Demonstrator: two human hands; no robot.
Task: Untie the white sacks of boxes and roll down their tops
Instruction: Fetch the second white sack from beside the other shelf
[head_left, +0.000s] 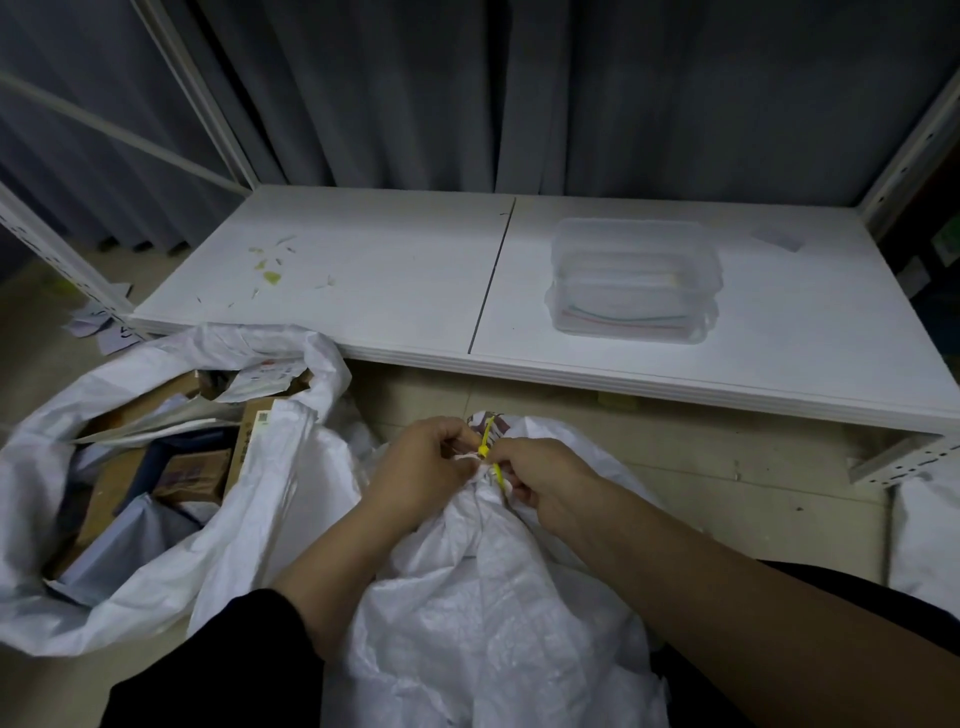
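Working the yellow tie (487, 451) at the gathered neck of the closed white sack (488, 587), lower centre of the frame. Left hand (428, 467) and right hand (540, 480) both curl in, fingers pinching tie and bunched fabric. Woven plastic looks thin, floppy, slippery; tie looks stiff and small, so grip close beside its lock. Opened sack (156, 467) of boxes sits lower left, its top not yet rolled.
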